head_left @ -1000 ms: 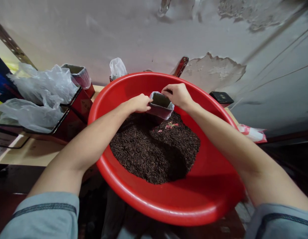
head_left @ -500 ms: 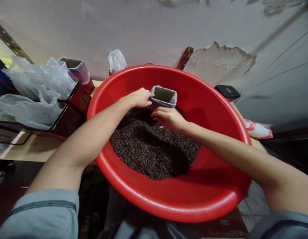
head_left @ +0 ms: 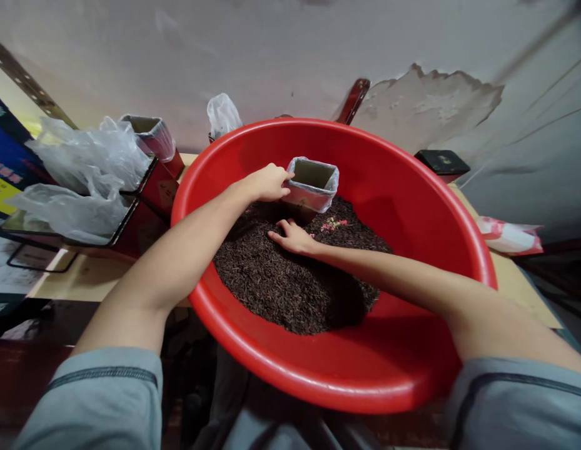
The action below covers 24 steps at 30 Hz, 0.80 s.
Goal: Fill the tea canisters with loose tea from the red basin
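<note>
A large red plastic tub (head_left: 440, 206) holds a heap of dark, thin dried leaves (head_left: 290, 294) that look like loose tea. Inside it, toward the far side, a rectangular tin (head_left: 304, 199) stands with its mouth up and a clear plastic liner folded over its rim. My left hand (head_left: 271, 182) grips the tin at its left rim. Just in front of the tin, my right hand (head_left: 294, 239) rests on the leaves with fingers apart, palm down. Small pink and yellowish bits (head_left: 334, 224) lie on the leaves right of the tin.
Red tins with plastic bags (head_left: 84, 206) stand on the wooden table (head_left: 90, 278) at left, another lined tin (head_left: 152, 134) behind them. A black-topped box (head_left: 443, 162) and a red-and-white packet (head_left: 510, 236) sit at right. A peeling wall rises behind.
My right hand has moved down and left from the tin's front onto the leaves, its fingers spreading. The pink bits now show. My left hand stays at the tin; the view has shifted slightly.
</note>
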### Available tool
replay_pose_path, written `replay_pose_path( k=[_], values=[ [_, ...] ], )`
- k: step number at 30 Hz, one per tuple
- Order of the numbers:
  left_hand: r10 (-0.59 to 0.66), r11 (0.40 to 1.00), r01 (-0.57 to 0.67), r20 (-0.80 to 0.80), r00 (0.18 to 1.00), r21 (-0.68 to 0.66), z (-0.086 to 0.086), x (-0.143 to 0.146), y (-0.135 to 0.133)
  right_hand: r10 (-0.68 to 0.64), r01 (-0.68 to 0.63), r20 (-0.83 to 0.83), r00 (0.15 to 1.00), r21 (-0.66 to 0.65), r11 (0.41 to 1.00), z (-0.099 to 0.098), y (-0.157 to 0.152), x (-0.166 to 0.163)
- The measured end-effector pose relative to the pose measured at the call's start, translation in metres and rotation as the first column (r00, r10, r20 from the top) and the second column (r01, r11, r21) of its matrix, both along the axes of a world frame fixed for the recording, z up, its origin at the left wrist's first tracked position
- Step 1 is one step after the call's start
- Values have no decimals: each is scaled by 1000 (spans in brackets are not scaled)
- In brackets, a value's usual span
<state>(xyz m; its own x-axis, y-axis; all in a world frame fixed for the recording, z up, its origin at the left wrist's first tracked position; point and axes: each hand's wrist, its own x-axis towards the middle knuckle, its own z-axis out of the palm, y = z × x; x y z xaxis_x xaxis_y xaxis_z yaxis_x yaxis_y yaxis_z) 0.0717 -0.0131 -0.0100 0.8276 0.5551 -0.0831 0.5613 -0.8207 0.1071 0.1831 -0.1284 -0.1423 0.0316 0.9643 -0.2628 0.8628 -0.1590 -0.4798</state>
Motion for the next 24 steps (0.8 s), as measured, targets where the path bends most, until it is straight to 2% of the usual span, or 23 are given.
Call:
replay_pose_path(
  k=[3, 6, 9, 12, 15, 17, 20, 22, 24],
  values=[
    [4, 1000, -4, -11, 1000, -3, 2, 1, -1, 24, -24, -25, 999, -2, 1000, 2, -9, 7],
    [5, 1000, -5, -29, 1000, -14, 3, 1, -2, 61, -57, -45, 997, 99, 993, 5, -20, 7],
    [4, 1000, -4, -27, 1000, -13, 2, 2, -2, 132, -108, -139, 981, 166, 980, 15, -28, 6],
    [4, 1000, -4, -21, 1000, 4, 1, 1, -1, 179, -135, -216, 960, 204, 970, 38, -28, 11],
    [9, 1000, -10, -18, 1000, -8, 3, 0, -3, 178, -95, -254, 951, 308, 947, 71, -19, 23],
    [9, 1000, -9, -27, 1000, -19, 6, -1, -5, 144, -24, -253, 957, 425, 905, 96, -8, 34],
    [17, 999, -18, -40, 999, -27, 8, -1, -6, 38, 95, -206, 978, 597, 797, 127, 20, 54],
    [46, 998, -47, -42, 998, -29, 8, -1, -7, -29, 118, -142, 989, 672, 731, 139, 44, 68],
    [63, 998, -64, -44, 997, -25, 7, -1, -6, -64, 88, -61, 996, 718, 690, 145, 67, 81]
  ],
)
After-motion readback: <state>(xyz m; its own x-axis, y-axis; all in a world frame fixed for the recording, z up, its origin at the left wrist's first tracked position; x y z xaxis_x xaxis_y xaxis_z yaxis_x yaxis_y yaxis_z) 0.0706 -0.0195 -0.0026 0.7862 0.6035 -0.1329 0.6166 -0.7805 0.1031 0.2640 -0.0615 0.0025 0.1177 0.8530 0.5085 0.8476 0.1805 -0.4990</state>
